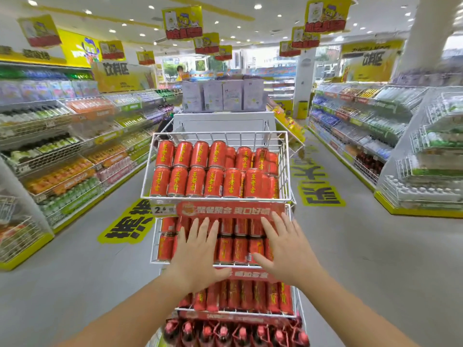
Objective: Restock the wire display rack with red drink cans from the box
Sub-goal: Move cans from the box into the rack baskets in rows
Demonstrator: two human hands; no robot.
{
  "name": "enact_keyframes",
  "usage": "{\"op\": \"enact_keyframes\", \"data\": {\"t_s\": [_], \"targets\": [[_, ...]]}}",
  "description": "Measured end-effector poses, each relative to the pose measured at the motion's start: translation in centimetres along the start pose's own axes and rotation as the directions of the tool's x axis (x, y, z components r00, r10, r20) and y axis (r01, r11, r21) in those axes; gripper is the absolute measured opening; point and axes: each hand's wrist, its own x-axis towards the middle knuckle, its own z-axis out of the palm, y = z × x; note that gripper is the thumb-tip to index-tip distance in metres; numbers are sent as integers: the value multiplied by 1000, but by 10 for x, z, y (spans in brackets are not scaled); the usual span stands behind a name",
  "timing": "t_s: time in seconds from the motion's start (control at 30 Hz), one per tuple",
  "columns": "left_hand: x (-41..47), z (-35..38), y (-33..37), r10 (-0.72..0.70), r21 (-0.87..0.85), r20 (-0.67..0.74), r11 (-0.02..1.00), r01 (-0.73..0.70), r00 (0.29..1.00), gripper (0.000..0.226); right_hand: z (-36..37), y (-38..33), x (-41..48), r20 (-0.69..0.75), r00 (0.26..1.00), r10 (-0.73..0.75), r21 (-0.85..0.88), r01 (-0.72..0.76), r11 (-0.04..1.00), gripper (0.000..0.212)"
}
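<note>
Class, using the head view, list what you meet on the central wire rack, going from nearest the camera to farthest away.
red-capped bottles → lowest tier of red cans → middle tier of red cans → red promo strip → top basket of red cans → white panel → pale boxes

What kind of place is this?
Most likely a supermarket drinks aisle: long shelves of bottled drinks on both sides, yellow hanging promotion signs, and a white wire display rack full of red drink cans.
</note>
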Motion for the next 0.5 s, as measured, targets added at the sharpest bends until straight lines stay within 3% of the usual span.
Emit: {"op": "enact_keyframes", "data": {"t_s": [0.2, 0.5], "targets": [[4, 21, 27, 36, 5, 49, 999, -37, 998, 114, 26, 24, -21, 46, 998, 41, 25, -42, 999, 92], [33, 98, 67, 129, -120, 128, 986, -114, 983, 115, 85, 46, -44, 205, 968, 143, 9, -148, 989, 94]]}}
